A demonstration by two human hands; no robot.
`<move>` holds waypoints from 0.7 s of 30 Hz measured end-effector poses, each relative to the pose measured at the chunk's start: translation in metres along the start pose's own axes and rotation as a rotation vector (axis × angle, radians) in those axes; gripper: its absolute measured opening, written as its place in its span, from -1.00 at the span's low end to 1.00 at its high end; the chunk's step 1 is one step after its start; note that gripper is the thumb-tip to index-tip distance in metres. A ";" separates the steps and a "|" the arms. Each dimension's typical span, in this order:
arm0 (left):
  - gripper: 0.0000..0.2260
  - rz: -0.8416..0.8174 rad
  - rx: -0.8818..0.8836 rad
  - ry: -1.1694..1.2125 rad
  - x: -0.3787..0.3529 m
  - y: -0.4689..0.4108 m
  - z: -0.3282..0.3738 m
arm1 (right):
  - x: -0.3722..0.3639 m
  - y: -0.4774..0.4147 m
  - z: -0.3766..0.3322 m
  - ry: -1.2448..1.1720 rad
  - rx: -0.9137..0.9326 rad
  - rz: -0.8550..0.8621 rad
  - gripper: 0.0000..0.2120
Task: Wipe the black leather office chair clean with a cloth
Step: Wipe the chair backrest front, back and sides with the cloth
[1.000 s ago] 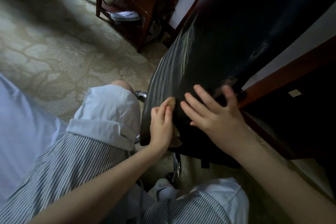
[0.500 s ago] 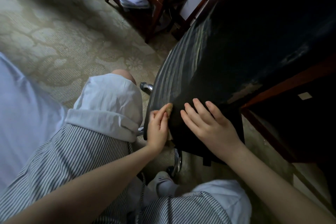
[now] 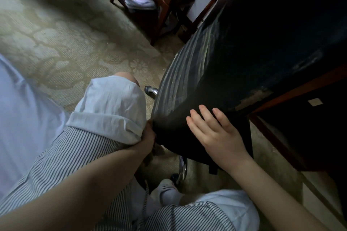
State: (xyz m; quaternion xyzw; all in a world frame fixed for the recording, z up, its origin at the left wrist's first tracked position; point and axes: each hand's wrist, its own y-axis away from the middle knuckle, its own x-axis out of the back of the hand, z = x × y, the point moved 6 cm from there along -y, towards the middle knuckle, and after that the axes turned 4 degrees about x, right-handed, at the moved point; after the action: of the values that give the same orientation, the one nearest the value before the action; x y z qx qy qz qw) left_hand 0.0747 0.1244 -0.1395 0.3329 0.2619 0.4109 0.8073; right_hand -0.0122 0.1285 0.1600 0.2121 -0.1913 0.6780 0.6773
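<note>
Right hand (image 3: 216, 135) lies flat, fingers straight, on the lower part of the black leather chair (image 3: 244, 52). My left hand (image 3: 149, 138) is at the chair's lower left edge, half hidden behind my knee (image 3: 125, 77); I cannot tell how its fingers lie. A scrap of tan cloth (image 3: 157, 149) shows just below it.
</note>
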 end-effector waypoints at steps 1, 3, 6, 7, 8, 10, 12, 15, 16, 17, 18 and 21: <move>-0.70 -0.005 -0.021 -0.006 -0.002 0.004 0.004 | 0.000 -0.001 0.001 -0.008 -0.009 0.000 -0.52; -0.74 -0.023 -0.113 -0.092 -0.007 0.015 0.018 | 0.001 -0.001 0.001 -0.013 -0.021 0.002 -0.50; -0.74 -0.071 -0.266 -0.203 -0.018 0.042 0.047 | 0.000 -0.001 0.001 -0.021 -0.031 -0.005 -0.48; -0.72 -0.115 -0.323 -0.196 -0.023 0.054 0.057 | 0.000 -0.001 0.001 -0.024 -0.029 -0.004 -0.49; -0.71 -0.145 -0.389 -0.201 -0.027 0.069 0.068 | 0.001 0.001 0.001 -0.030 -0.030 -0.001 -0.50; -0.71 -0.183 -0.516 -0.210 -0.031 0.103 0.093 | 0.003 0.002 0.002 -0.040 -0.028 0.005 -0.52; -0.71 -0.270 -0.638 -0.162 -0.038 0.142 0.119 | 0.006 0.003 0.002 -0.049 -0.028 -0.006 -0.55; -0.70 -0.397 -0.836 -0.072 -0.043 0.182 0.153 | 0.013 0.008 0.002 -0.114 -0.060 -0.042 -0.67; -0.70 -0.427 -0.904 -0.057 -0.044 0.192 0.164 | 0.016 0.012 0.002 -0.140 -0.070 -0.060 -0.66; -0.69 -0.440 -0.955 -0.037 -0.045 0.198 0.173 | 0.018 0.016 0.003 -0.152 -0.072 -0.079 -0.64; -0.69 -0.441 -0.994 -0.019 -0.046 0.202 0.180 | 0.019 0.021 0.003 -0.156 -0.065 -0.104 -0.63; -0.73 -0.411 -1.071 0.016 -0.052 0.212 0.189 | 0.023 0.032 0.002 -0.152 -0.048 -0.150 -0.64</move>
State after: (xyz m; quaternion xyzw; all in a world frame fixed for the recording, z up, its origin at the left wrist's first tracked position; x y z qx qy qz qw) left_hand 0.0751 0.1137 0.1490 -0.1836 0.0825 0.3232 0.9247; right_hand -0.0442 0.1464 0.1747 0.2604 -0.2422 0.6026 0.7145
